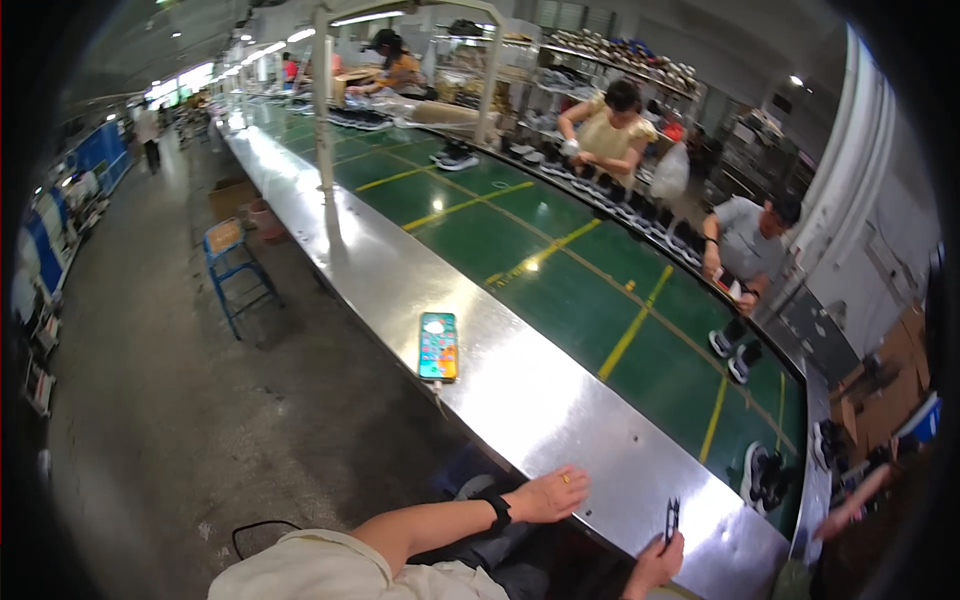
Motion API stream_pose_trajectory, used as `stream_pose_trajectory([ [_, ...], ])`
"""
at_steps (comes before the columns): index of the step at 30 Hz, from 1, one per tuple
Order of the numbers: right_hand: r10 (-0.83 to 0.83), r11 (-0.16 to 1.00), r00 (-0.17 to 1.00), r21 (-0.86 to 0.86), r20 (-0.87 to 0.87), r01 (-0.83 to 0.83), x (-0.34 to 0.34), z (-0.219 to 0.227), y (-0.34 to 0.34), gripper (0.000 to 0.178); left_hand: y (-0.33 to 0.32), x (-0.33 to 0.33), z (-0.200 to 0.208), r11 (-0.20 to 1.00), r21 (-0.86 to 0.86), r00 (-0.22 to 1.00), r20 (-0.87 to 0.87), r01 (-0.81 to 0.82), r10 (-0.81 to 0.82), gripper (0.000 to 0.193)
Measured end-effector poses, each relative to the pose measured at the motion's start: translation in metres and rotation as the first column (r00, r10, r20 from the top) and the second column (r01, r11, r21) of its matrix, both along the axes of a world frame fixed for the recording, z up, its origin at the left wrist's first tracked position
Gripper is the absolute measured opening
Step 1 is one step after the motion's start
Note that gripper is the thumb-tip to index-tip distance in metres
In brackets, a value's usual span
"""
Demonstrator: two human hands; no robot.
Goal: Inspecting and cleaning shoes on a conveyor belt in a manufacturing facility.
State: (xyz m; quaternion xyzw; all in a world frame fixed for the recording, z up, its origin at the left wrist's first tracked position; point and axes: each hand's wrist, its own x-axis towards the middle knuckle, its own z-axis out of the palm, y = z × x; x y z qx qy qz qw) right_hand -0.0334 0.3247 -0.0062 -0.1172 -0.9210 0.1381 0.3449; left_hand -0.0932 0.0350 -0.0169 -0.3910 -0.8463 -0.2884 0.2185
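One right hand grips black snips, blades pointing forward.

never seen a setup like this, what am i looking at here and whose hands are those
There is no robot here: these are a person's own bare hands. The single picture comes from a wide fisheye camera on that person's head, looking down, so straight edges bend.

The left hand is empty, by the near edge of a shiny metal strip. The right hand holds a small dark tool, too small to identify surely.

A lit phone with a cable lies on the metal. Beyond is a green surface with yellow lines and a few shoes. Co-workers are on its far side.
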Motion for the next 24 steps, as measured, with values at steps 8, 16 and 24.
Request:
stream_pose_trajectory([
  [8, -0.066, 0.972, 0.96, -0.199, 0.272, 0.123, -0.041, 0.027, 0.115, 0.065, 0.01, -0.001, 0.006, 0.997, -0.061, 0.994, 0.101, 0.055, -0.049, 0.027],
  [16, -0.22, 0.966, 0.924, 0.201, 0.312, 0.162, -0.115, 0.044, 0.283, 0.071, 0.02, -0.002, 0.004, 0.963, -0.263, 0.997, 0.064, 0.052, -0.036, 0.037],
  [24, -0.429, 0.903, 0.708, 0.246, 0.561, 0.353, -0.159, 0.057, 0.305, 0.089, 0.008, 0.013, -0.004, 0.966, -0.237, 0.99, 0.121, 0.101, -0.074, 0.044],
])
